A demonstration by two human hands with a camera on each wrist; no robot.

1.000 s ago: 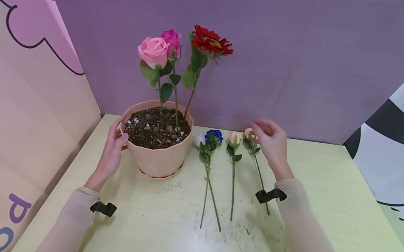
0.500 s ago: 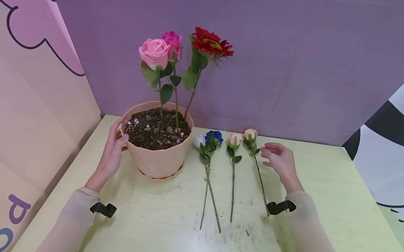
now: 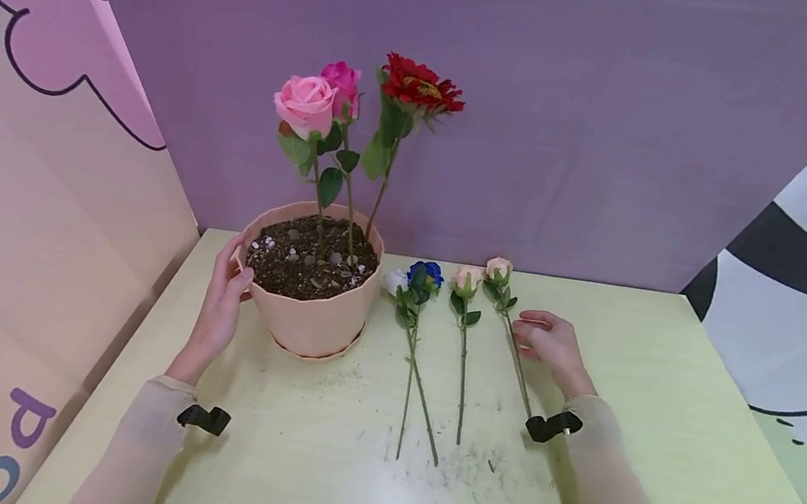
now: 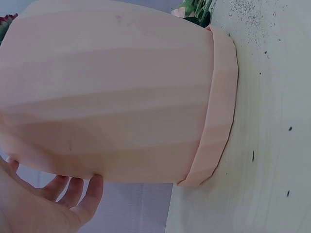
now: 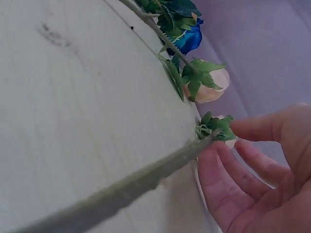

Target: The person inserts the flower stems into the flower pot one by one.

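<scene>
My left hand (image 3: 219, 305) holds the side of a peach flowerpot (image 3: 311, 325), thumb at the rim and fingertips against the outer wall (image 4: 97, 145). Dark soil (image 3: 295, 272) fills the pot. A pink rose (image 3: 305, 105), a magenta rose (image 3: 344, 89) and a red flower (image 3: 422, 84) stand upright in it. My right hand (image 3: 551, 346) is beside the stem of a pale peach rose (image 3: 499, 270) lying on the table. In the right wrist view, thumb and fingers (image 5: 209, 165) are parted around that stem (image 5: 146, 179), with a gap between them.
Left of that rose lie a second peach rose (image 3: 468, 280), a blue rose (image 3: 425, 275) and a white flower (image 3: 395, 282), the last two with crossed stems. Soil crumbs (image 3: 490, 466) dot the table (image 3: 315, 477). A purple backdrop (image 3: 576, 139) rises behind.
My right hand has moved from the head of the rightmost peach rose back toward me, down beside its stem. My left hand has stayed on the flowerpot.
</scene>
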